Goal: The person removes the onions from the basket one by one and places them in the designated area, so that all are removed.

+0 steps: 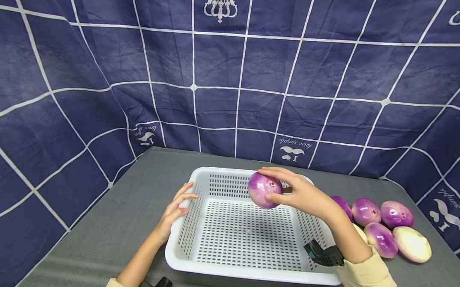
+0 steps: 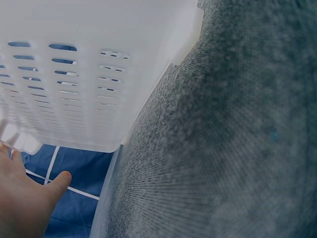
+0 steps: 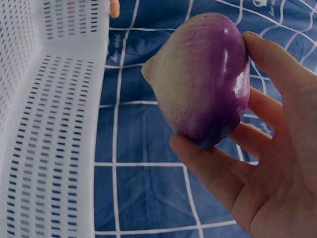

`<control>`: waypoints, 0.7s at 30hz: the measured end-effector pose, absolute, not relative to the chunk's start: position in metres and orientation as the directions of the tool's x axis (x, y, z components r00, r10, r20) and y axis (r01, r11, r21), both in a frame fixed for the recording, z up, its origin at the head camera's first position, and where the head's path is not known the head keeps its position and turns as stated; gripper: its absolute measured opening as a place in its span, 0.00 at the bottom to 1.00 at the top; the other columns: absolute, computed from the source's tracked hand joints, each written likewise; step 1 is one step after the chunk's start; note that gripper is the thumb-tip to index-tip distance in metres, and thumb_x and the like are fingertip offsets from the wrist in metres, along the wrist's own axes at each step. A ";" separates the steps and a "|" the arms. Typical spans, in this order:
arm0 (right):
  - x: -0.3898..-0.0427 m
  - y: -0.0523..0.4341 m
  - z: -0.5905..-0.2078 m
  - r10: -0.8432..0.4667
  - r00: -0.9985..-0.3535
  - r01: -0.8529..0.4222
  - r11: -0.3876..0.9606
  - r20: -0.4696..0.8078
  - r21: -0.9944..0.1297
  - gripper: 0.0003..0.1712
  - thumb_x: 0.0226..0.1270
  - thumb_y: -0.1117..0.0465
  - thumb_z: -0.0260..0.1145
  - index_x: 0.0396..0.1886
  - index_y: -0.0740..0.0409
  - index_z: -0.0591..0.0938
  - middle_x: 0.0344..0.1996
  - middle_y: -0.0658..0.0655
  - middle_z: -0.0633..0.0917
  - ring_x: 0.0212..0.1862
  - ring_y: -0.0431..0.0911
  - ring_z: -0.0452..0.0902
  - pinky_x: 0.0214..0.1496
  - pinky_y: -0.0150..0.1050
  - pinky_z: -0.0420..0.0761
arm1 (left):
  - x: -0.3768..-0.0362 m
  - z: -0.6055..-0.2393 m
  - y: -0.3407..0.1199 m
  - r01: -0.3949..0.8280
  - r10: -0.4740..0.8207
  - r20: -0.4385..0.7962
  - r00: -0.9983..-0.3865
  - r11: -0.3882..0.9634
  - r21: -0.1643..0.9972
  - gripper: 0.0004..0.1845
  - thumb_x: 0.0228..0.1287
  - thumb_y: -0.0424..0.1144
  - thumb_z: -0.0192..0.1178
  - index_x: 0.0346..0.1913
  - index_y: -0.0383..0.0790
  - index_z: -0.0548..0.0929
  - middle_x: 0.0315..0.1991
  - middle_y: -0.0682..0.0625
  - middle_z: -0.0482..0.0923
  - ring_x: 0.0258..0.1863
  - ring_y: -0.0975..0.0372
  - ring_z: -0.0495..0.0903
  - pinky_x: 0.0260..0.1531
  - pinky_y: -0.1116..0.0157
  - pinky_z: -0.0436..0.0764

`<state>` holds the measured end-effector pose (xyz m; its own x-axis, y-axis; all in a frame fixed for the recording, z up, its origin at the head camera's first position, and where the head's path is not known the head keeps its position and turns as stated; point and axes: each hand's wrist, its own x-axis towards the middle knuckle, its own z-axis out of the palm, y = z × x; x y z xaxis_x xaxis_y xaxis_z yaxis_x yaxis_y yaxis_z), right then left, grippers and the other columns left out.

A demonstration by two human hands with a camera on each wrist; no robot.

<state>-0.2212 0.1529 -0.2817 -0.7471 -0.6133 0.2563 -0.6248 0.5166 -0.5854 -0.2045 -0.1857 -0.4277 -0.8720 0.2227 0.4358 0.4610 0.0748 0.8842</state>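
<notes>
My right hand (image 1: 306, 196) holds a purple-and-white turnip (image 1: 264, 190) in the air above the back right part of a white plastic basket (image 1: 255, 274). In the right wrist view, the fingers and thumb of that hand (image 3: 277, 163) pinch the turnip (image 3: 198, 79) around its purple end, and its pale pointed tip faces the basket wall. At the basket's left side, my left hand (image 1: 173, 214) rests with fairly straight fingers on the rim. The left wrist view has the thumb of this hand (image 2: 29, 198) standing away from the slotted outer wall (image 2: 89, 94).
Right of the basket, several more turnips (image 1: 397, 214) lie close together on the grey tabletop (image 1: 134, 225), some with their cream side up, like the nearest one (image 1: 414, 245). A dark blue curtain with white lines (image 1: 216, 108) hangs behind and at both sides.
</notes>
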 end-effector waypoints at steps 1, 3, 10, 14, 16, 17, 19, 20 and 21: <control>-0.220 0.156 -0.281 -0.607 -0.749 -0.625 0.514 0.266 -0.587 0.33 0.53 0.53 0.67 0.61 0.49 0.70 0.63 0.57 0.69 0.59 0.52 0.70 0.50 0.43 0.78 | -0.205 -0.428 -0.186 0.461 0.223 0.436 -0.872 0.074 0.884 0.22 0.54 0.33 0.42 0.52 0.28 0.71 0.71 0.44 0.46 0.72 0.60 0.30 0.60 0.37 0.28; -0.217 0.162 -0.280 -0.593 -0.754 -0.623 0.510 0.282 -0.593 0.33 0.54 0.55 0.67 0.61 0.49 0.70 0.63 0.57 0.68 0.60 0.52 0.68 0.49 0.41 0.79 | -0.205 -0.428 -0.186 0.462 0.222 0.437 -0.872 0.071 0.884 0.22 0.55 0.33 0.42 0.52 0.28 0.70 0.71 0.44 0.46 0.72 0.60 0.31 0.60 0.37 0.28; -0.206 0.185 -0.275 -0.521 -0.782 -0.613 0.544 0.343 -0.572 0.33 0.54 0.57 0.67 0.62 0.47 0.69 0.63 0.56 0.68 0.59 0.51 0.67 0.47 0.41 0.79 | -0.205 -0.428 -0.185 0.453 0.228 0.430 -0.873 0.054 0.890 0.21 0.55 0.33 0.42 0.52 0.29 0.71 0.71 0.43 0.45 0.71 0.56 0.29 0.59 0.37 0.27; -0.199 0.199 -0.274 -0.472 -0.794 -0.607 0.588 0.382 -0.534 0.34 0.54 0.58 0.67 0.62 0.46 0.69 0.63 0.57 0.69 0.57 0.46 0.69 0.45 0.43 0.80 | -0.205 -0.428 -0.185 0.449 0.230 0.427 -0.874 0.047 0.893 0.21 0.55 0.33 0.42 0.52 0.29 0.71 0.71 0.43 0.44 0.71 0.55 0.28 0.59 0.37 0.27; -0.195 0.206 -0.274 -0.437 -0.808 -0.589 0.619 0.395 -0.519 0.34 0.54 0.57 0.67 0.62 0.44 0.69 0.63 0.55 0.69 0.57 0.36 0.68 0.45 0.40 0.80 | -0.205 -0.428 -0.185 0.450 0.228 0.429 -0.874 0.048 0.892 0.21 0.55 0.33 0.42 0.52 0.30 0.71 0.71 0.43 0.44 0.71 0.56 0.29 0.59 0.37 0.27; -0.193 0.210 -0.274 -0.419 -0.815 -0.578 0.634 0.400 -0.514 0.34 0.54 0.57 0.68 0.62 0.42 0.69 0.63 0.54 0.69 0.57 0.31 0.67 0.45 0.36 0.80 | -0.205 -0.428 -0.186 0.451 0.228 0.430 -0.874 0.049 0.891 0.21 0.55 0.33 0.42 0.52 0.30 0.71 0.71 0.43 0.45 0.71 0.57 0.29 0.60 0.37 0.27; -0.189 0.216 -0.275 -0.392 -0.822 -0.564 0.654 0.412 -0.503 0.35 0.53 0.57 0.68 0.62 0.41 0.69 0.63 0.52 0.69 0.56 0.22 0.62 0.45 0.31 0.79 | -0.205 -0.428 -0.186 0.454 0.227 0.432 -0.873 0.055 0.889 0.21 0.55 0.33 0.42 0.52 0.31 0.71 0.71 0.43 0.45 0.72 0.57 0.29 0.60 0.37 0.27; -0.187 0.220 -0.276 -0.378 -0.827 -0.555 0.665 0.416 -0.499 0.35 0.53 0.57 0.68 0.62 0.41 0.68 0.63 0.50 0.69 0.55 0.18 0.59 0.45 0.26 0.77 | -0.205 -0.428 -0.186 0.455 0.225 0.432 -0.873 0.058 0.889 0.21 0.55 0.33 0.42 0.52 0.31 0.72 0.71 0.43 0.45 0.72 0.57 0.29 0.60 0.38 0.27; -0.185 0.223 -0.276 -0.365 -0.831 -0.547 0.675 0.421 -0.495 0.35 0.53 0.57 0.68 0.62 0.40 0.68 0.63 0.48 0.69 0.55 0.16 0.58 0.45 0.22 0.75 | -0.205 -0.428 -0.186 0.456 0.224 0.433 -0.873 0.059 0.888 0.21 0.55 0.33 0.42 0.52 0.31 0.72 0.71 0.43 0.45 0.71 0.57 0.29 0.60 0.38 0.27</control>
<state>-0.1848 0.2227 -0.2763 -0.8305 -0.3646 0.4210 -0.5472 0.6750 -0.4949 -0.2047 -0.1860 -0.4280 -0.8731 0.2241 0.4329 0.4557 0.0594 0.8882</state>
